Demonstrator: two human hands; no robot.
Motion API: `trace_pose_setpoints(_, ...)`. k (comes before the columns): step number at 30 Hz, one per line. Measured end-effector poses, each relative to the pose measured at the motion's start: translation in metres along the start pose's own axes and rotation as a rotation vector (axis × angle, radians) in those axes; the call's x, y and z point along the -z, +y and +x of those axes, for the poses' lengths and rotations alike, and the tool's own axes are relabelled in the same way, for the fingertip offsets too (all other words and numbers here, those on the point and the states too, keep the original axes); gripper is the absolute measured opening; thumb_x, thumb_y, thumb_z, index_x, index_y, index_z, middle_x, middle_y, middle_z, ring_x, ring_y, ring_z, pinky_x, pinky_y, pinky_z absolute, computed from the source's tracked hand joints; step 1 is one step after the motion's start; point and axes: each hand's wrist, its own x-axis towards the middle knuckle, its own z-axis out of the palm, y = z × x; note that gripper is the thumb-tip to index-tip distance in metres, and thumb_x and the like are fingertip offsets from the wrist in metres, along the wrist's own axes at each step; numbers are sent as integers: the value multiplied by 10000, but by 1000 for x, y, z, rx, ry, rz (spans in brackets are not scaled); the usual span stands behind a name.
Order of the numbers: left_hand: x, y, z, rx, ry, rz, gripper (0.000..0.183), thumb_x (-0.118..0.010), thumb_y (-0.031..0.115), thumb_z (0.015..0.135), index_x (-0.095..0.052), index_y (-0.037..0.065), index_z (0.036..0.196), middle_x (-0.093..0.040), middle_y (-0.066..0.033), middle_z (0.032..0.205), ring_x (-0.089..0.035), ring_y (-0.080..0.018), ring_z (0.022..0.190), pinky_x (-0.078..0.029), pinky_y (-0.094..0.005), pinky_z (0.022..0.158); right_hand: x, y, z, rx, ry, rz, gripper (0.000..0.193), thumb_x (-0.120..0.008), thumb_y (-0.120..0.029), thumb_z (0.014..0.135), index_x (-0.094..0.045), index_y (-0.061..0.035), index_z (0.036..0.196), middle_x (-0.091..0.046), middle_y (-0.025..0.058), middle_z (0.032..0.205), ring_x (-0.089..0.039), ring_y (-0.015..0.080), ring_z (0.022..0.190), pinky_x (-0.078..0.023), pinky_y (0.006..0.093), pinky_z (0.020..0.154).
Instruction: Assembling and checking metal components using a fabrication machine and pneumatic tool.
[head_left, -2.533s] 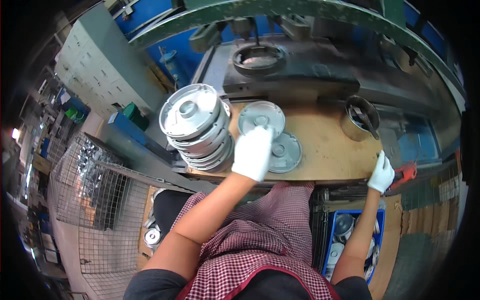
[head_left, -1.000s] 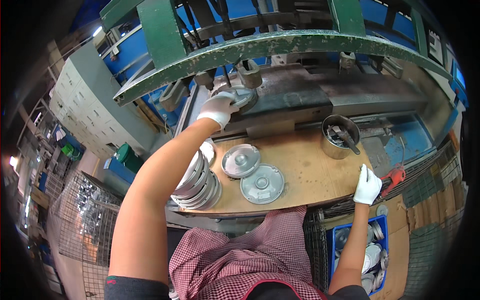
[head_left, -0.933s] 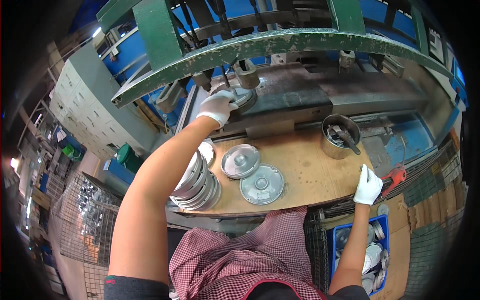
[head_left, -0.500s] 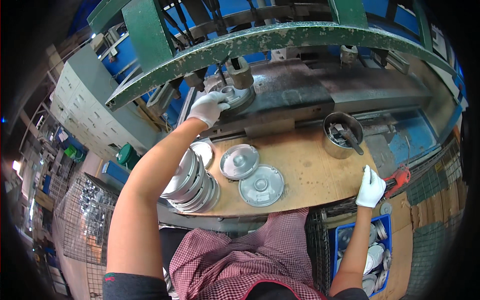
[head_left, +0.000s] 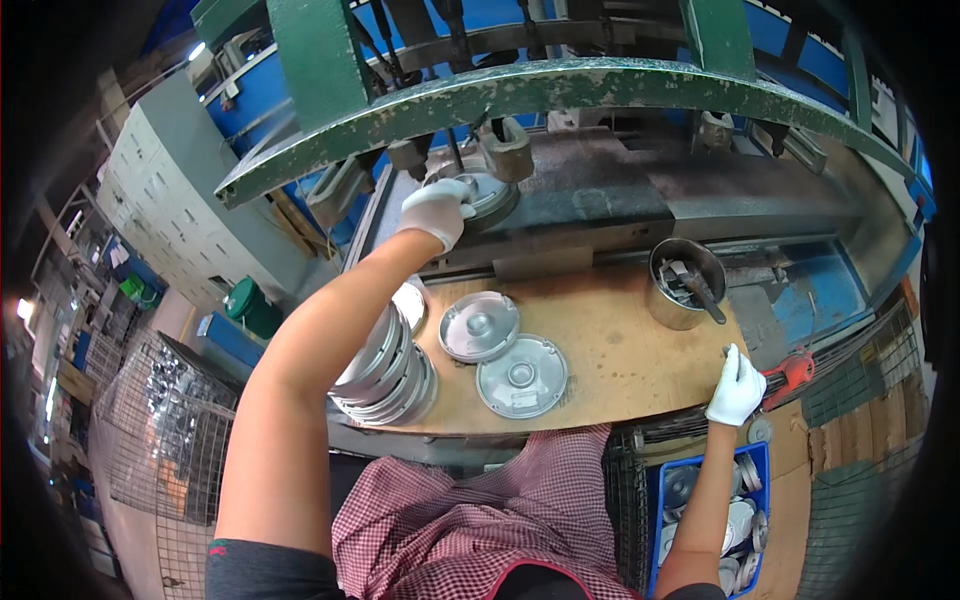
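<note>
My left hand (head_left: 436,214), in a white glove, reaches under the green machine frame. Its bent fingers grip the near left side of a round metal disc (head_left: 487,187) seated on a fixture below the press heads. At the table's right end, my gloved right hand (head_left: 737,390) is raised with fingertips pinched together; a tiny dark thing seems to show at the tips, too small to name. Two silvery discs with raised hubs, a rear disc (head_left: 479,326) and a front disc (head_left: 521,375), lie overlapping on the wooden board. A stack of discs (head_left: 388,385) stands left, partly behind my left forearm.
A metal pot (head_left: 675,312) with small flat pieces and a dark-handled tool stands on the board (head_left: 610,345). The green frame (head_left: 560,88) spans overhead. Beside my right forearm is a blue crate (head_left: 765,470) of metal parts. A red-handled tool (head_left: 795,370) lies right.
The view has shifted slightly. My left hand stays at the disc on the fixture, its fingers now more curled at the side. My right hand remains pinched by the table end.
</note>
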Motion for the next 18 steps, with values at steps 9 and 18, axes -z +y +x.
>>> trace_pose_setpoints(9, 33, 70, -30, -12, -32, 130, 355, -616, 345, 876, -669, 40, 1050, -663, -179, 1080, -626, -359, 1020, -487, -432, 887, -8, 13, 3, 27, -97, -1, 298, -568, -293, 937, -729, -59, 844, -707, 126, 812, -658, 310, 738, -478, 405, 699)
trace_pose_setpoints(18, -15, 107, -243, -123, -201, -378, 537, -623, 408, 870, -553, 88, 1295, -620, -186, 1156, -609, -380, 1036, -491, -424, 899, 38, 38, 12, -414, 296, 92, 676, -792, -228, 768, -507, 5, 1334, -572, 205, 1290, -584, 313, 1141, -434, 380, 1010)
